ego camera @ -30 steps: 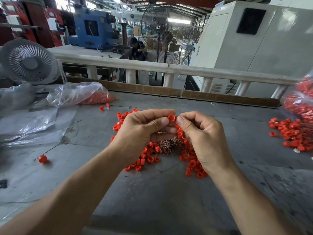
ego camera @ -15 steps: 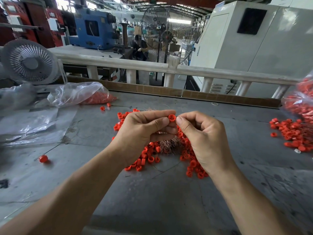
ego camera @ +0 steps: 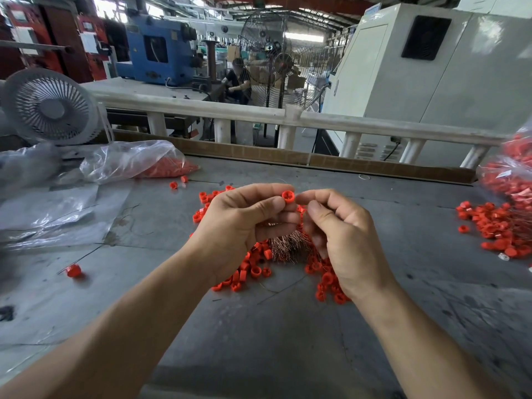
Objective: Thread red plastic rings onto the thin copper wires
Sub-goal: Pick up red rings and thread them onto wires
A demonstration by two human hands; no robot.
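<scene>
The left hand [ego camera: 241, 226] pinches a small red plastic ring [ego camera: 287, 196] in its fingers; the right hand [ego camera: 342, 234] curls beside it, its wire too fine to see. A heap of loose red rings [ego camera: 253, 269] and a bundle of thin copper wires [ego camera: 288, 243] lie on the grey bench [ego camera: 259, 341], so plenty is left.

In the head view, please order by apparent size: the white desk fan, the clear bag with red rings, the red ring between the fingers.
1. clear bag and white desk fan: similar, unranked.
2. red ring pinched by the left hand: smallest.

Red ring [ego camera: 287, 195]; coppery wires [ego camera: 285, 243]; grey table [ego camera: 259, 335]; blue machine [ego camera: 157, 53]; white fan [ego camera: 50, 108].
</scene>
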